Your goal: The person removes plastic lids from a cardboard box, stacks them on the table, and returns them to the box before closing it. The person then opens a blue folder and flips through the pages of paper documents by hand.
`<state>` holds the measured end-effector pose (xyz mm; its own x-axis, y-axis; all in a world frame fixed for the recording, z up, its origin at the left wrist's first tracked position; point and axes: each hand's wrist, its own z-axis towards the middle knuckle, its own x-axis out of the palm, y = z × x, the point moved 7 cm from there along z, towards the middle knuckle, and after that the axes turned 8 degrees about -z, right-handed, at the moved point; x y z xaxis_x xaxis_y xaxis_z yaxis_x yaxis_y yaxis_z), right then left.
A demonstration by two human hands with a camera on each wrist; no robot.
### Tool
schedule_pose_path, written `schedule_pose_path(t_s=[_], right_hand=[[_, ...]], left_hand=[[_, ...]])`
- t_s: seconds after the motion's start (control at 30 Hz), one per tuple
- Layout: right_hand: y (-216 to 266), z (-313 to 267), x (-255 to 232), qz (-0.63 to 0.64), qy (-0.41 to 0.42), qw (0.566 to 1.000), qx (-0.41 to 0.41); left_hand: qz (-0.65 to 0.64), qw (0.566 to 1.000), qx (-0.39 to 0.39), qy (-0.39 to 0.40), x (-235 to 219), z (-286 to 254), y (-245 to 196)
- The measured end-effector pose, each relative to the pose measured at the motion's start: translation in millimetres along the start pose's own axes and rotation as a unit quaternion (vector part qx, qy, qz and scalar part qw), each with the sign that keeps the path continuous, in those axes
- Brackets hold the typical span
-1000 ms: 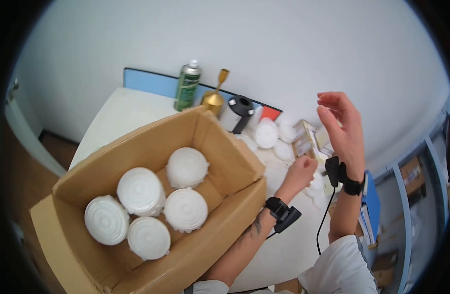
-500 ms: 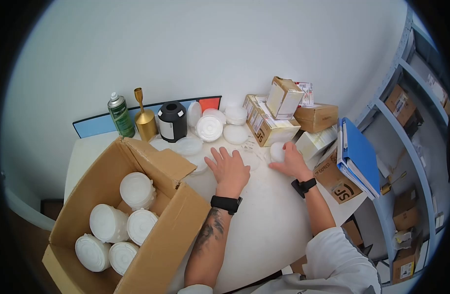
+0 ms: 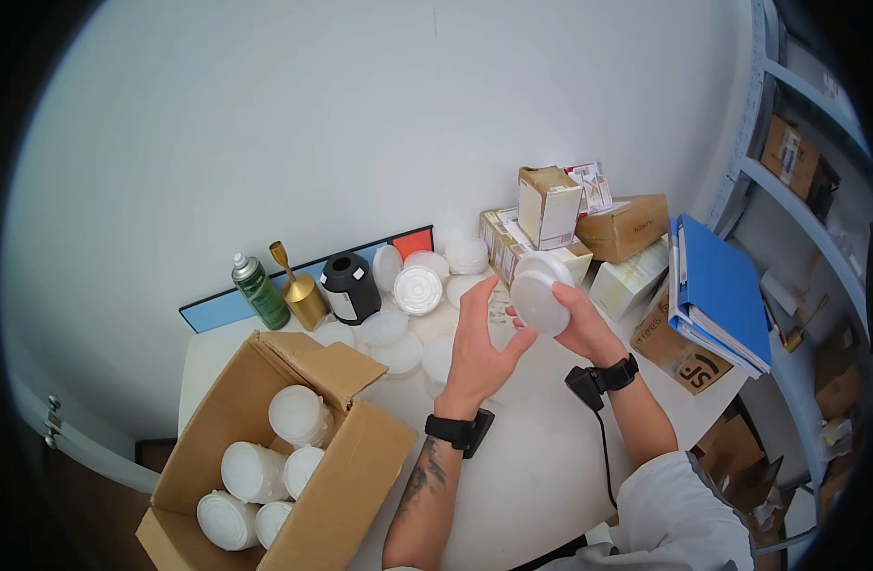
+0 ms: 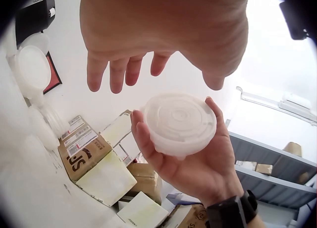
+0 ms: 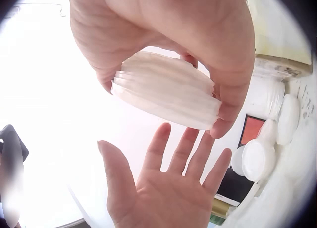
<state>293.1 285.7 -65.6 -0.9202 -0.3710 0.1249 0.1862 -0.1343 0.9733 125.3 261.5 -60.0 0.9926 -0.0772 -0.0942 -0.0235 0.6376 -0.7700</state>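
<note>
In my right hand [image 3: 590,331] I grip a short stack of round, translucent white plastic lids [image 3: 541,303], raised over the table. Its layered edges show in the right wrist view, with my thumb and fingers curled around the sides of the lids [image 5: 166,91]. The left wrist view shows concentric rings on the top lid [image 4: 179,116]. My left hand [image 3: 479,347] is beside the stack, palm toward it, fingers extended and thumb spread. Several more white lids [image 3: 418,289] lie or lean on the table behind my left hand.
A cardboard box [image 3: 360,476] holding several white cylinders [image 3: 254,472] stands at left. Behind it are a green spray can [image 3: 260,293], a brass candlestick [image 3: 304,300] and a black-and-white canister [image 3: 351,287]. Parcels [image 3: 627,228] and a blue binder [image 3: 722,290] crowd the right side.
The head view has swung right. My right hand reached down to the lids by the parcels, then lifted a stack toward the middle. My left hand turned from palm-down to face it.
</note>
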Motion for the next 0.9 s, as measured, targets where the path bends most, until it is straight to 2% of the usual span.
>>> schedule_pose_path(t_s=[0.07, 0.1, 0.13, 0.2, 0.33, 0.53, 0.57, 0.63, 0.67, 0.73, 0.77, 0.83, 0.9], right_hand=[[-2, 5, 21, 0.129, 0.057, 0.989, 0.045], [-6, 8, 26, 0.125, 0.058, 0.990, 0.043], [-10, 7, 31, 0.126, 0.064, 0.989, 0.040], [-26, 5, 33, 0.087, 0.029, 0.993, 0.076], [-45, -2, 32, 0.088, 0.103, 0.983, 0.125], [-41, -11, 31, 0.047, 0.127, 0.977, 0.163], [-42, -11, 29, 0.047, 0.127, 0.977, 0.162], [-38, -6, 18, -0.134, 0.102, 0.981, 0.094], [-31, -6, 23, -0.135, 0.103, 0.981, 0.094], [2, -8, 29, -0.234, 0.033, 0.970, 0.055], [4, -11, 34, -0.237, 0.044, 0.969, 0.058], [10, -11, 33, -0.306, -0.065, 0.950, -0.006], [5, -9, 29, -0.259, -0.082, 0.962, -0.025]], left_hand=[[0.002, 0.998, 0.056, 0.010, 5, -2, -22], [0.013, 0.999, 0.023, 0.029, 9, -2, -20], [0.019, 0.999, 0.026, 0.027, 11, -2, -19], [0.111, 0.991, 0.067, 0.007, 12, -2, -21], [0.100, 0.993, 0.065, -0.014, 4, 1, -17], [0.106, 0.992, 0.062, -0.007, 2, 0, -27], [0.105, 0.993, 0.049, -0.004, 2, 0, -27], [0.103, 0.994, 0.037, -0.002, 1, 0, -25], [0.124, 0.991, 0.040, -0.005, 1, -1, -23], [0.144, 0.989, 0.041, -0.014, 1, -1, -19], [0.150, 0.988, 0.047, 0.001, 6, -1, -18], [0.154, 0.986, 0.055, 0.010, 4, -4, -19], [0.128, 0.990, 0.059, 0.014, -1, -7, -23]])
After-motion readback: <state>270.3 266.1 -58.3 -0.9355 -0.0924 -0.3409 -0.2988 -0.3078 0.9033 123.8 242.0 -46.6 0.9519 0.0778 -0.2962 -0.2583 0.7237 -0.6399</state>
